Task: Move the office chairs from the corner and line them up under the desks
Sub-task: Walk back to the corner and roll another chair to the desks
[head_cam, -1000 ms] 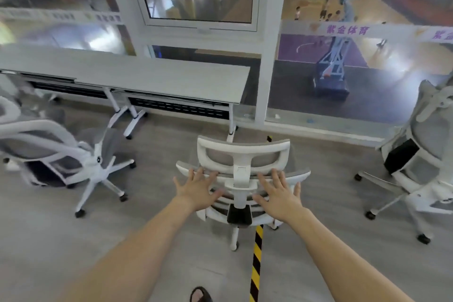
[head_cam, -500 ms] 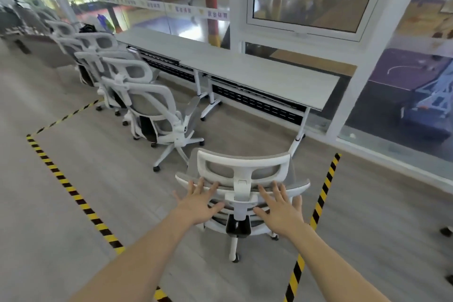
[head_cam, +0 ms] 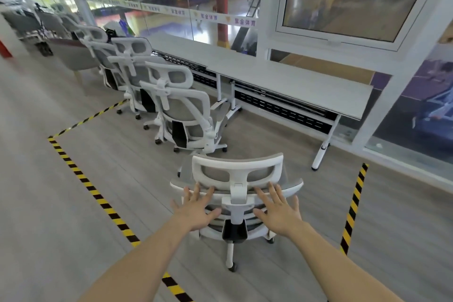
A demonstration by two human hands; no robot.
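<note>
White-framed office chair with grey mesh back point(head_cam: 237, 200) stands on the grey plank floor, facing the long grey desk point(head_cam: 282, 76) but apart from its edge, between two yellow-and-black tape stripes point(head_cam: 98, 198). Its seat is hidden behind the backrest, and only part of the wheeled base shows. The left hand point(head_cam: 196, 208) and right hand point(head_cam: 278, 211) lie flat on the backrest, fingers straight and spread, either side of the white spine. To its left, matching white chairs point(head_cam: 181, 110) line the desk; the farthest are blurred.
</note>
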